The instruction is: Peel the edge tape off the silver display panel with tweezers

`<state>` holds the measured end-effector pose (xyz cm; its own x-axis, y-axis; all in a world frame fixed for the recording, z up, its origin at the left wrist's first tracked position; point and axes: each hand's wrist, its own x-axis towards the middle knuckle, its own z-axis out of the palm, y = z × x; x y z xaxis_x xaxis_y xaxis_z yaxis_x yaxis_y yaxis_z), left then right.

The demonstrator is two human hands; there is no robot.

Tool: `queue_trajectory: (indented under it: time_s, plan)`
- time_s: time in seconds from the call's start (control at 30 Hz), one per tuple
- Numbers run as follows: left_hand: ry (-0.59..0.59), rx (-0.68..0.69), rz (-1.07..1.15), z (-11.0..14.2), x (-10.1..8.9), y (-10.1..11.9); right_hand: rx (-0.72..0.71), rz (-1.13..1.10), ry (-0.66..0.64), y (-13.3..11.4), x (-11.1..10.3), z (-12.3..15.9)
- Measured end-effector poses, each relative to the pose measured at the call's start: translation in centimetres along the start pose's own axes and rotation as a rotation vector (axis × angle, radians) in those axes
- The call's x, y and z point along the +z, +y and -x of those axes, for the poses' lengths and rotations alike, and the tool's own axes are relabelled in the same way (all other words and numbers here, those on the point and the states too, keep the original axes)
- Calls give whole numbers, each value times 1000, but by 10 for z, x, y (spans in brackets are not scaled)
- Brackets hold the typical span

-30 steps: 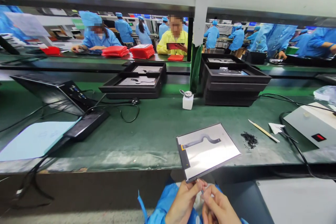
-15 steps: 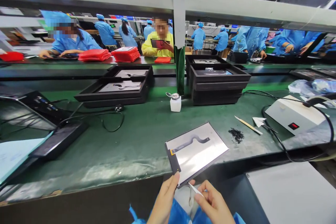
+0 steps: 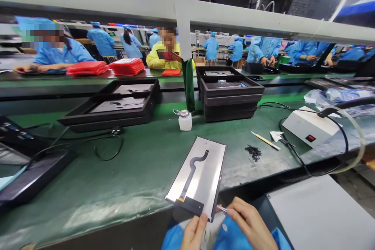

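A silver display panel (image 3: 202, 174) with a dark flex cable on its back hangs over the near edge of the green bench, tilted with its long side running away from me. My left hand (image 3: 193, 233) pinches its near dark corner. My right hand (image 3: 251, 224) is closed on thin metal tweezers (image 3: 222, 208) whose tip touches the panel's right near edge.
A white solvent bottle (image 3: 184, 119) stands beyond the panel. Black trays (image 3: 113, 106) lie at the left and a stack of black trays (image 3: 231, 97) at the right. A small pile of black scraps (image 3: 253, 151), a wooden stick (image 3: 265, 140) and a white control box (image 3: 310, 127) sit to the right. Other people work across the line.
The panel has been turned from lying diagonally to pointing lengthwise away from me. My left hand shifted its grip to the dark corner, and the tweezers moved up to the panel's edge.
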<state>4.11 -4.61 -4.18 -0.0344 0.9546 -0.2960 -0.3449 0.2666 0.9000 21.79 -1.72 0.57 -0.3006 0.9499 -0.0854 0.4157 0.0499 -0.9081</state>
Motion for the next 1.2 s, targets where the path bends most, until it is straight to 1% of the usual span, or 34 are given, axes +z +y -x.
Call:
queue_trajectory:
  time_s: [0.1,0.23,0.3,0.5,0.57,0.63,0.7,0.73,0.9,0.93,1.0,1.1,1.2]
  plan:
    - [-85,-2,19,-5,0,-8,39,-86,-23,4,1,-5]
    - [-230,-44,89,-17,2,-21,185,-424,-115,9,9,-11]
    - [-258,-49,103,-22,3,-28,229,-536,-152,12,12,-12]
    - [-137,92,115,-31,7,-41,246,-610,-241,18,14,-10]
    - [-118,115,116,-31,10,-41,266,-570,-235,17,13,-8]
    - [-98,129,123,-30,12,-40,278,-485,-201,17,12,-7]
    - [-87,133,131,-28,14,-38,275,-418,-168,18,12,-6]
    - [-81,128,135,-27,14,-37,277,-422,-168,18,13,-6]
    - [-49,87,142,-20,16,-32,327,-597,-252,20,17,-6]
    - [-46,85,143,-20,16,-31,325,-611,-249,20,18,-5]
    - [-40,80,144,-20,18,-29,306,-598,-201,20,19,-3]
    - [-35,74,142,-20,21,-27,279,-493,-125,19,18,0]
    - [-36,80,142,-19,22,-24,298,-494,-157,18,17,-1]
